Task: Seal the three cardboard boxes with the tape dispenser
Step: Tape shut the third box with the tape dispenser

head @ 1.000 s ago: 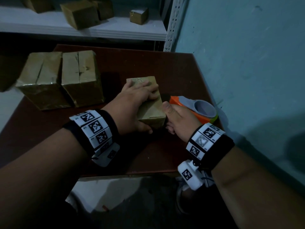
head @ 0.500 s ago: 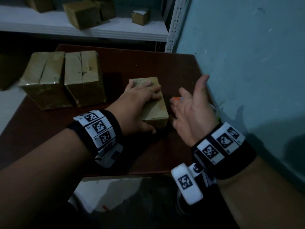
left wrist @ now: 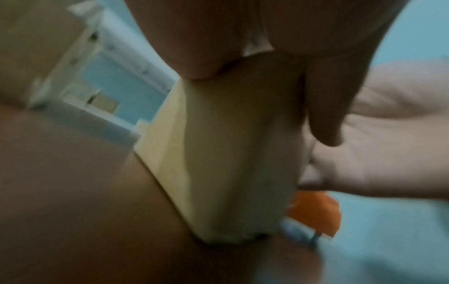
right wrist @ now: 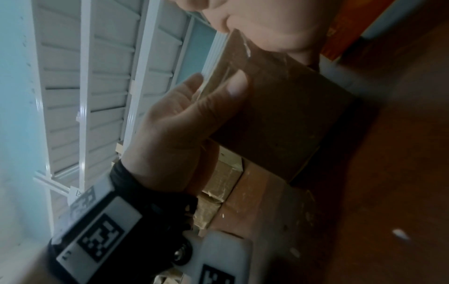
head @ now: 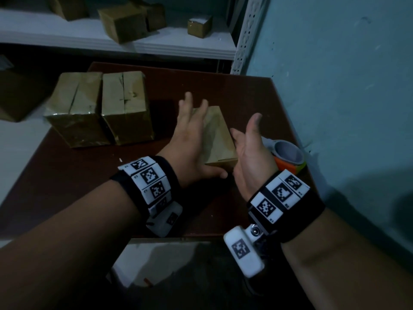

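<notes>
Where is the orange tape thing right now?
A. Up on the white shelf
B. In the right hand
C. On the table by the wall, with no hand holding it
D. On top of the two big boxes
C: the orange tape dispenser lies on the table beside the blue wall, behind the open right hand, which holds nothing; the left hand is at the small box.
</notes>
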### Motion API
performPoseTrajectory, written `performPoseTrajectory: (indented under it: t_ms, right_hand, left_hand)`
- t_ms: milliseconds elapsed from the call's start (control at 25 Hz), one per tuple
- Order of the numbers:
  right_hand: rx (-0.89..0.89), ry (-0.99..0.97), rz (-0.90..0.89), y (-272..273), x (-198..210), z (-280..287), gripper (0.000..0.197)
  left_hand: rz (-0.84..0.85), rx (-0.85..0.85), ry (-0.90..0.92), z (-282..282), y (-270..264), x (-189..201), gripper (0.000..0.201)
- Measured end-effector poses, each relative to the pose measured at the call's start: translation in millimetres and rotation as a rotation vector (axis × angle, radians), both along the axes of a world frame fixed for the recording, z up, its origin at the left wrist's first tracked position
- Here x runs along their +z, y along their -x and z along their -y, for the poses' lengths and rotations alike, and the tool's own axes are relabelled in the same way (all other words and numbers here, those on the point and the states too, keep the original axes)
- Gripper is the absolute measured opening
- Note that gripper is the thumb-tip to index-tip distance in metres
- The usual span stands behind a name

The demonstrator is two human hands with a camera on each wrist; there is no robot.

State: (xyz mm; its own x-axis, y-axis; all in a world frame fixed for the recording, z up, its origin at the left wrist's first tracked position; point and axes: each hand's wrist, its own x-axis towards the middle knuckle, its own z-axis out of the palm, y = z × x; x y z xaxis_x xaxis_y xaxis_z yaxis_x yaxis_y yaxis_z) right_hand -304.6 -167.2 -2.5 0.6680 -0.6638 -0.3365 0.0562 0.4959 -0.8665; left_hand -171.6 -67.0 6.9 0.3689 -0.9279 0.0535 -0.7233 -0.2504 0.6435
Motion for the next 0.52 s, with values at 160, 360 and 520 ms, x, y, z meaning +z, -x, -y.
performPoseTrajectory:
  t_ms: [160,360,520]
  right_hand:
    - [0.052,0.131,-0.076,1,-6,1,0.117]
    - [0.056,0.204,-0.146,-1,-8,2,0.066]
    - [0.205,0.384,-0.118,5,-23,7,0.056]
  left_hand:
    - [-0.464,0.156,0.002,-1,5,-4,0.177]
    - [-0.591,0.149,-0.022,-5,5,-14,0.164]
    - [-0.597,0.11,-0.003,-5,4,-17,0.159]
